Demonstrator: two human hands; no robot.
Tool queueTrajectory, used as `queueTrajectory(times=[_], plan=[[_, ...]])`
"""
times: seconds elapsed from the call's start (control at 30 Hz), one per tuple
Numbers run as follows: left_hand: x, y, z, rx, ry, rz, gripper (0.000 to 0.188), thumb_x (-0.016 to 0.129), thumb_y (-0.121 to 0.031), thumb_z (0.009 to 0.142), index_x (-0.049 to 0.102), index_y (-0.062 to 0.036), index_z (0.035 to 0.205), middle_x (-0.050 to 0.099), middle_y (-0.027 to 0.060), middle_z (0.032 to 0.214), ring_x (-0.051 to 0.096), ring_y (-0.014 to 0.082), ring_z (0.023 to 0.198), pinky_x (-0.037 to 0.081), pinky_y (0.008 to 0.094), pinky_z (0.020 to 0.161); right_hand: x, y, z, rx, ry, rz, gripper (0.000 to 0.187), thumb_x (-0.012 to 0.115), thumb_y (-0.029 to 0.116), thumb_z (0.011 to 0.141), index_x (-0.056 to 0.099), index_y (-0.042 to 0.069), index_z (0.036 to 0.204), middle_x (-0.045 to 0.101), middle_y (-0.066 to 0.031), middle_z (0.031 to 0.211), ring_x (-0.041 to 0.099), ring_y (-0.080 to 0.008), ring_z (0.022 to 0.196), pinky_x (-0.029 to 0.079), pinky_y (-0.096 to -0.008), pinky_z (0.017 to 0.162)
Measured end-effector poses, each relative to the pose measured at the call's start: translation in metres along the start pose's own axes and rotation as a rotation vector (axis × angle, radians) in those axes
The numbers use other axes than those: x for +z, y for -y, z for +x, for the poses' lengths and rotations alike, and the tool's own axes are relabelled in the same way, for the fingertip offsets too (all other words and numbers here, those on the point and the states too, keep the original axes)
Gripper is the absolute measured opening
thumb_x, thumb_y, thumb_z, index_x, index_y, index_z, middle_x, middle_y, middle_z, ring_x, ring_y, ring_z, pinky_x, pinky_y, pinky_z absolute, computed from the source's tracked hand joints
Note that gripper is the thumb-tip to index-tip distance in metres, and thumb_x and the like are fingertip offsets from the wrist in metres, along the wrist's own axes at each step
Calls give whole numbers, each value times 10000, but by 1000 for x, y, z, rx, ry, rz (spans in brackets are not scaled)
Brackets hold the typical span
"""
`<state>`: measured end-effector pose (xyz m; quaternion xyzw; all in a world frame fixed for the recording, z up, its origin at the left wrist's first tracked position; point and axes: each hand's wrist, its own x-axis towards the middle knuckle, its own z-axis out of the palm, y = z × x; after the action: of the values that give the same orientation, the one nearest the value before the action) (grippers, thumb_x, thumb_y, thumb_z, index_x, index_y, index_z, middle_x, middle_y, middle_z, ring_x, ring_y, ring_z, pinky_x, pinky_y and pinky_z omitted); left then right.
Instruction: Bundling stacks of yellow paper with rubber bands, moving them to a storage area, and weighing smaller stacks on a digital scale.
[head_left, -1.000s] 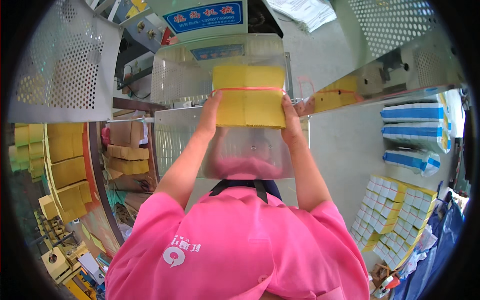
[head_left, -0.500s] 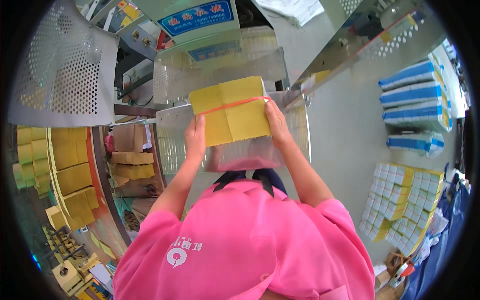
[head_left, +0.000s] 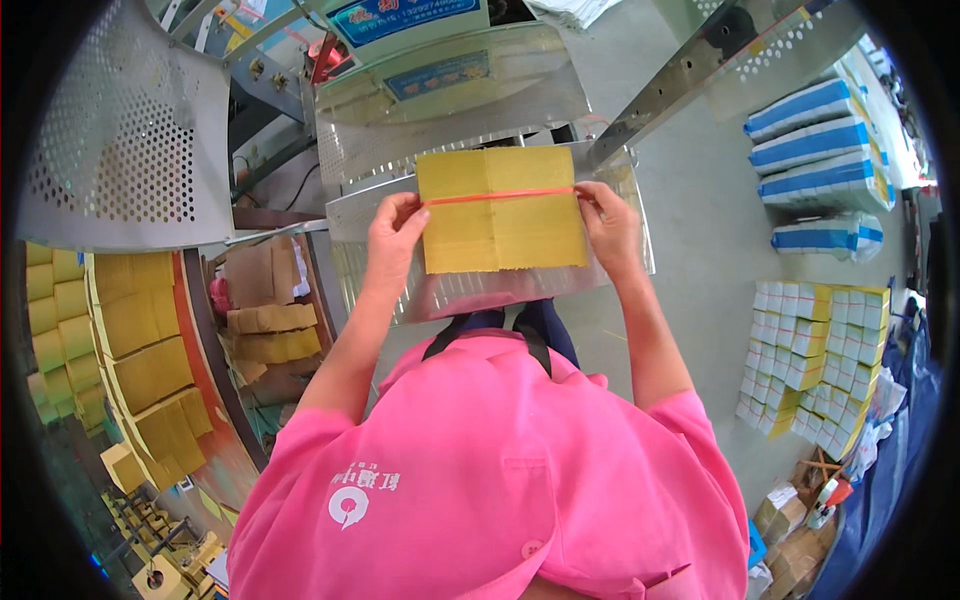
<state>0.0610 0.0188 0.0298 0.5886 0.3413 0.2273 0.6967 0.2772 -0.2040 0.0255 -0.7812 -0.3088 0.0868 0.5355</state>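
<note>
In the upper centre of the frame, a thick, rectangular stack of yellow paper lies squared over a shiny, silver metal worktop, a flat red band running across its width above the middle. The person's two bare hands flank it: the left hand at its left edge, the right hand at its right. Both are partly closed, fingers bent toward the thumbs, fingertips at the band's ends; whether they pinch the band or only touch the stack's edges, I cannot tell. A bright pink short-sleeved shirt fills the lower centre. A grey perforated metal panel occupies the upper left, with flat yellow paper sheets below it. At right, blue-and-white wrapped packages lie above rows of small white-and-yellow bundles.
</note>
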Motion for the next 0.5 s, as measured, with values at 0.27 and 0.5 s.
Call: queueTrajectory(times=[0.27,0.5], plan=[[4,6,7,34,-8,33,217,670,-48,891,571,-13,1081,630,48,1021,583,127,964,467,285,889,-4,-4,12,-177,123,-220,41,599,36,878,622,33,911,645,-176,802,639,-361,744,498,-397,636],[0,7,11,93,45,120,185,642,-112,928,575,-30,1080,628,40,1016,585,139,968,470,297,864,-2,-3,-11,-206,-31,-217,57,607,30,864,632,35,915,660,-150,802,649,-322,712,501,-386,640]])
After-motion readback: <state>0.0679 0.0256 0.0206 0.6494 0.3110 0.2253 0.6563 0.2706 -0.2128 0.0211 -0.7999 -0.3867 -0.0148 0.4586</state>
